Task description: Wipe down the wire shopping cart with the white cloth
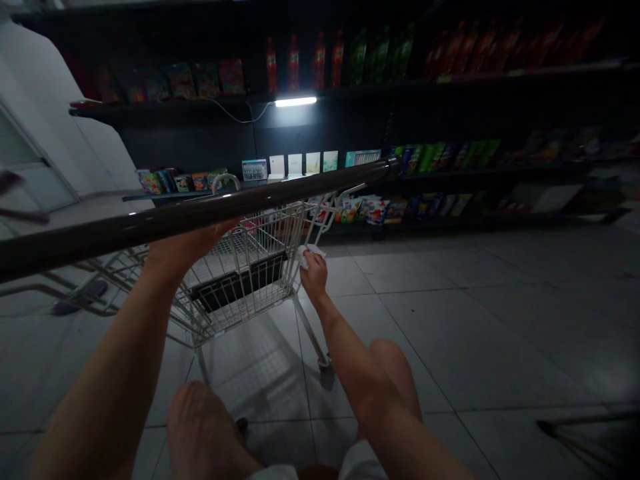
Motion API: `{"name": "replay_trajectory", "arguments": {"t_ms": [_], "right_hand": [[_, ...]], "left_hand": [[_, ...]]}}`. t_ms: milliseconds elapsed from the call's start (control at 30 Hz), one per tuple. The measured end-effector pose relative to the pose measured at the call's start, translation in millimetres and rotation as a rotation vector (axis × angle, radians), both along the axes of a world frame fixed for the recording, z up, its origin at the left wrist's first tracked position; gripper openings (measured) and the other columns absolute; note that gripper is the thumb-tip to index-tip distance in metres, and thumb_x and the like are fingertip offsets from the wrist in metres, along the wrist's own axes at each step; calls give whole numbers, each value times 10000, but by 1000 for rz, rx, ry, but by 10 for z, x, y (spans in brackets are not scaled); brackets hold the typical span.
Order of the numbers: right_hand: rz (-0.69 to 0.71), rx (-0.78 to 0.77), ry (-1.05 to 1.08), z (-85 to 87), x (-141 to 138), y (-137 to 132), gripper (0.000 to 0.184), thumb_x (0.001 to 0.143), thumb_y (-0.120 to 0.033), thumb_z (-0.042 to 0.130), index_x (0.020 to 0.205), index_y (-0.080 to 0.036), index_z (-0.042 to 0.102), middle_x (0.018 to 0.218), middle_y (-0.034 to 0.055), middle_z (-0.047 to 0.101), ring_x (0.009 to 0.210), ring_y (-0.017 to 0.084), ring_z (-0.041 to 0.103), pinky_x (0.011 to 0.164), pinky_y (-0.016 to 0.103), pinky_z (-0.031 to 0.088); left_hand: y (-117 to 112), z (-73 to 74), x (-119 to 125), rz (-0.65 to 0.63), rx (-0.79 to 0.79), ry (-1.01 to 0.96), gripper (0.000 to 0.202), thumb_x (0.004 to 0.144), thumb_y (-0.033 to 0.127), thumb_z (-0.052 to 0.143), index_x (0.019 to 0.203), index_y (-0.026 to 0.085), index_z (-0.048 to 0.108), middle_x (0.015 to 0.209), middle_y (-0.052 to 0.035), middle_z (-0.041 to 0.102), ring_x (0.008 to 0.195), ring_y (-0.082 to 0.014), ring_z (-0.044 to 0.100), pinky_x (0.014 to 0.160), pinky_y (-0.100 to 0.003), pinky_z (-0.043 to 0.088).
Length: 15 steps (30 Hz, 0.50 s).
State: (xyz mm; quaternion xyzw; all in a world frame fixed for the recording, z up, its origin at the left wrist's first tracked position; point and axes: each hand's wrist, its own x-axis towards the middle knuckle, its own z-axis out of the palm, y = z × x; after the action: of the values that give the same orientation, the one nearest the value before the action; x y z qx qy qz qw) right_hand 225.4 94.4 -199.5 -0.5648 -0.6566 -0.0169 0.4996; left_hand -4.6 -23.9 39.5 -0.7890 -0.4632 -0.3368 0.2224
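A wire shopping cart (250, 287) with a long dark handlebar (200, 207) stands right in front of me. My left hand (193, 243) reaches in under the handlebar at the cart's near upper edge; the bar hides most of its fingers, so I cannot tell what they grip. My right hand (315, 268) is closed around a crumpled white cloth (304, 255), which may be a paper wipe. It presses the cloth at the right side of the cart's wire frame. A black panel (240, 281) is fixed across the near wall of the basket.
Dark shelves (190, 143) run behind the cart, with red bottles (320, 60), green bottles (383, 57) and boxed goods. A lit tube lamp (295, 102) hangs under one shelf. Grey floor tiles (425, 320) lie around; thin dark legs (575, 427) of something stand lower right.
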Motion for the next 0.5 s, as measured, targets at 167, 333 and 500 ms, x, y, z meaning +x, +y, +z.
{"name": "replay_trajectory", "arguments": {"t_ms": [167, 333, 500], "right_hand": [[-140, 391, 56, 1047, 318, -179, 458, 885, -219, 425, 1330, -179, 527, 1402, 148, 464, 1372, 292, 380, 1091, 508, 374], [-195, 250, -74, 1679, 368, -244, 555, 846, -152, 459, 1401, -140, 448, 1485, 186, 381, 1395, 349, 329, 1060, 595, 377], [-152, 256, -128, 1478, 435, -320, 520, 854, -135, 438, 1370, -175, 491, 1472, 148, 405, 1360, 298, 389, 1059, 531, 417]], "left_hand": [[-13, -42, -111, -22, 2, 9, 456, 878, 562, 524, 1242, 307, 628, 910, -41, 713, 1009, -276, 642, 895, -405, 483], [-23, -53, -146, -32, 78, 30, 549, 868, 538, 560, 1357, 290, 532, 1036, -62, 694, 1103, -291, 604, 976, -423, 449], [-40, -32, -110, -21, 82, 9, 649, 866, 542, 565, 1444, 278, 427, 1128, -73, 667, 1116, -293, 596, 976, -420, 448]]}}
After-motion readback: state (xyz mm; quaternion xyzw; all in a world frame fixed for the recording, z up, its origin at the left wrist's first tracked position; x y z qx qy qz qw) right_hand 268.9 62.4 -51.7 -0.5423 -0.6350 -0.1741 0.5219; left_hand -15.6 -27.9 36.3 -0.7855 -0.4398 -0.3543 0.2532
